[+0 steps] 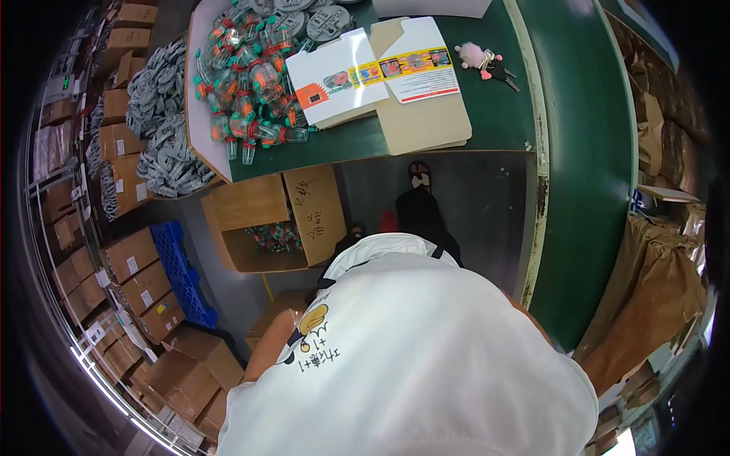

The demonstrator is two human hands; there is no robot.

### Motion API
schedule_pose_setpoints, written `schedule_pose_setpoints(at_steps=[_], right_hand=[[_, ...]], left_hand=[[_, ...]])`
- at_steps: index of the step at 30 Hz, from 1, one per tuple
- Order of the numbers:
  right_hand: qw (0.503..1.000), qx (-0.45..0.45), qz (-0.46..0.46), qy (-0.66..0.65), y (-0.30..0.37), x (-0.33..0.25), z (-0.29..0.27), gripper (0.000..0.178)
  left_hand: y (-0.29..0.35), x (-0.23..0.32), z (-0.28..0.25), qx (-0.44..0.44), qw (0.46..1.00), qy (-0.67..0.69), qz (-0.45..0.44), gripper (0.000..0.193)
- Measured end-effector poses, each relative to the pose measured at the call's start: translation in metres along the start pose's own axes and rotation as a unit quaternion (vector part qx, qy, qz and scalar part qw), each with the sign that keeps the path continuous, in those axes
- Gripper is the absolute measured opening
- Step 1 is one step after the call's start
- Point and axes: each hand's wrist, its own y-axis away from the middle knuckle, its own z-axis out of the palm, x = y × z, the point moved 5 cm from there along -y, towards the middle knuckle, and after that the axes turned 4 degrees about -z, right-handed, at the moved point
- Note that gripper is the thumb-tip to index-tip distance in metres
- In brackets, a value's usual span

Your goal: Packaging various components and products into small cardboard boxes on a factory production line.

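Blocking the lower middle of the frame is your own white shirt [411,357]. Only a bit of left arm [271,342] and a sliver of right arm [531,315] show at its sides. Your left hand and right hand are both out of sight. Can't tell if either grip is wide, narrow or holding anything.

Risks, my read:
- Small bottles [295,135], upper left on the green bench [502,121], are heaped loose, and the lowest lie near the front edge. A sleeve or elbow brushing them could roll some off.
- Folded printed carton [426,125], top centre: its brown flap reaches about to the front edge, so a bump from your body could tip it. Its left side overlaps the heap in view; can't tell if it rests on the bottles. If so, dragging it would pull some along.
- Open box [318,216], left of centre on the floor, has more bottles inside. Its raised flap could catch your leg.

Position vs grip: bottles and carton sit up the frame, well apart from the visible arms. Grey discs [329,24] lie just beyond the heap; keyring with pink charm [473,55] is right of the carton. Exact offset to either hand: not readable.
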Motion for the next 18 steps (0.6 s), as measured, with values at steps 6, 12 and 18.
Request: schedule_pose_setpoints(at_steps=[6, 12, 18], right_hand=[[0.964, -0.101, 0.232, 0.086, -0.110, -0.015, 0.027, 0.063], [0.979, 0.057, 0.195, 0.017, -0.176, -0.051, 0.077, 0.056], [0.957, 0.229, 0.160, -0.072, -0.236, -0.111, 0.099, 0.050]], left_hand=[[0.029, 0.029, -0.019, -0.035, 0.996, 0.077, 0.041, 0.019], [0.004, -0.005, -0.109, -0.114, 0.984, 0.097, 0.098, 0.019], [-0.082, 0.001, -0.231, -0.216, 0.962, 0.094, 0.136, 0.020]])
